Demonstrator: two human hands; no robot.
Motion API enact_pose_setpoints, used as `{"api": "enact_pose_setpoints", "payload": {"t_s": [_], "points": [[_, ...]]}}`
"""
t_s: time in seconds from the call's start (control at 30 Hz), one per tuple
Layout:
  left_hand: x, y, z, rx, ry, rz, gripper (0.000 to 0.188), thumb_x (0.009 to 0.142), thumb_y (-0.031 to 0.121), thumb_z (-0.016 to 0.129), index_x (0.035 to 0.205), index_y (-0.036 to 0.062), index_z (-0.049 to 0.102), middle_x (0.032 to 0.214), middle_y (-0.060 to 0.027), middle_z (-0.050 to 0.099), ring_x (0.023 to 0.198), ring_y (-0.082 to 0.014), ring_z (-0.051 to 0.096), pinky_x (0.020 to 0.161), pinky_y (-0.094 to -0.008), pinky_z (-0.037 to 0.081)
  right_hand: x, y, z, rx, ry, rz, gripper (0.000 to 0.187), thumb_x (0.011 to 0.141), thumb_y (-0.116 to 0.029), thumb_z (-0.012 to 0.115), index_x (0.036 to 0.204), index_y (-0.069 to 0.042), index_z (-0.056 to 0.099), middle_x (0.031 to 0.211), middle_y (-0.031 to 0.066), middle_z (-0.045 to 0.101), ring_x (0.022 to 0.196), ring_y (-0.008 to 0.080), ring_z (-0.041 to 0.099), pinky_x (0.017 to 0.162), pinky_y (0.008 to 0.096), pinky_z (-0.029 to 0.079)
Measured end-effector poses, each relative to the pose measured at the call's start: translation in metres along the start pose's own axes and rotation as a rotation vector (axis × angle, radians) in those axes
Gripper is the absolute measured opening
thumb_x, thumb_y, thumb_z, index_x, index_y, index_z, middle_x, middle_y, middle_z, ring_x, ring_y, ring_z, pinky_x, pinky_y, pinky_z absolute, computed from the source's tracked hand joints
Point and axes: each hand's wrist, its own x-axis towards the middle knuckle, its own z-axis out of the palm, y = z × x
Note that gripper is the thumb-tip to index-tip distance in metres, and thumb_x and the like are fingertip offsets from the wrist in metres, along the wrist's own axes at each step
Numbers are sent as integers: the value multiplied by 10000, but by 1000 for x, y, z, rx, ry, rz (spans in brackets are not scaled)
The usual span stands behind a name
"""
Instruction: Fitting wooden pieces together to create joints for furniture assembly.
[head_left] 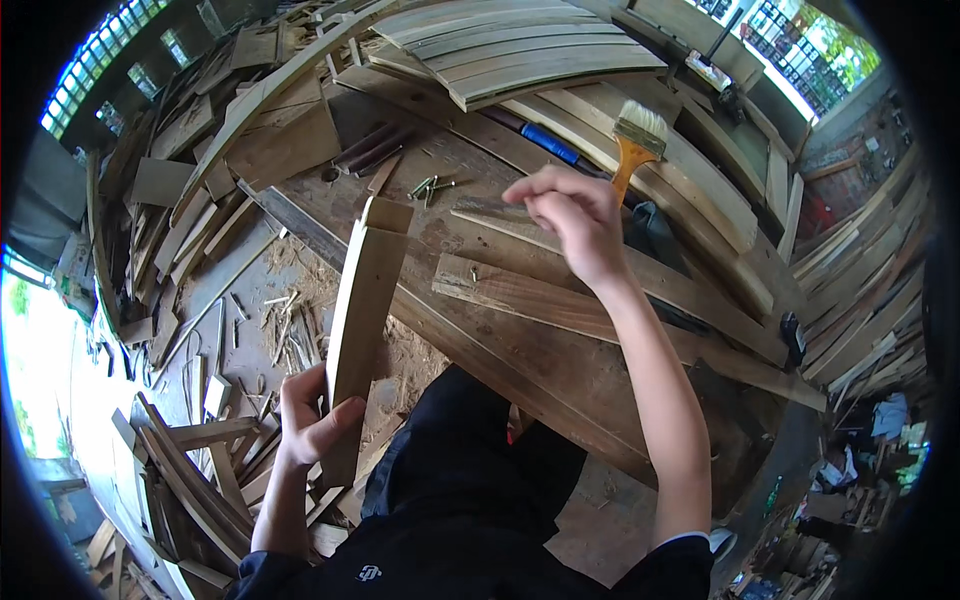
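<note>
A pale wooden piece (365, 300) is held upright in front of the near edge of the worktop (540, 365), toward its left part, by the left hand (318, 425), which is clamped on the lower portion with the thumb laid across one broad face. Over the worktop, the right hand (578, 222) is raised with its fingers curled and the forefinger reaching leftward. A broad brush (636, 150) is seen just beyond that hand, bristles upward; whether its handle is gripped or merely hidden behind the hand cannot be told.

As far as can be judged, the shaping of the piece is well advanced: a stepped tongue has been formed at its top end, and its visible faces are flat and smooth-looking. The lower end is partly covered by the hand, so its finish cannot be confirmed. No coating can be made out, and no second part is joined to the tongue, so any brushing or fitting is judged to be left.

On the worktop, a knotted plank (525, 292) is laid lengthwise, and a few small slender pieces (431, 190) are gathered farther back. At the worktop's far side, a slatted panel (530, 52) is seen with its strips already set side by side.
</note>
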Motion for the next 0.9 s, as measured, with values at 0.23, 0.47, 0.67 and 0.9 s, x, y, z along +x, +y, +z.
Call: {"api": "enact_pose_setpoints", "payload": {"t_s": [0.23, 0.47, 0.67, 0.9], "points": [[9, 30, 32, -37, -23, 31, 585, 721, 392, 769, 1024, -92, 644, 748, -100, 664, 647, -163, 645, 601, -283, 501, -53, -9, -2, 283, -92, 229, 242, 888, 70, 603, 1108, 62, 705, 961, 125, 725, 747, 139, 666, 672, 226, 537], [14, 35, 51, -11, -101, 92, 590, 718, 382, 773, 1031, -100, 644, 753, -109, 668, 634, -169, 649, 603, -281, 510, -58, 5, 0, 6, -11, 131, 134, 860, -76, 762, 973, -4, 762, 813, 47, 729, 639, 48, 626, 574, 188, 477], [11, 46, 62, -43, -111, 48, 575, 728, 365, 753, 1035, -108, 642, 720, -102, 667, 620, -176, 653, 587, -295, 519, -57, 2, -1, -101, 40, 51, 153, 835, -159, 796, 935, -43, 785, 742, 12, 703, 649, 35, 560, 588, 197, 426], [10, 55, 71, -27, -147, 18, 422, 744, 285, 762, 961, -62, 655, 772, -76, 670, 694, -142, 635, 632, -263, 471, -60, 8, 0, -36, 58, 91, 158, 811, -138, 800, 952, -68, 791, 868, 32, 756, 670, 33, 585, 603, 197, 444]]}}
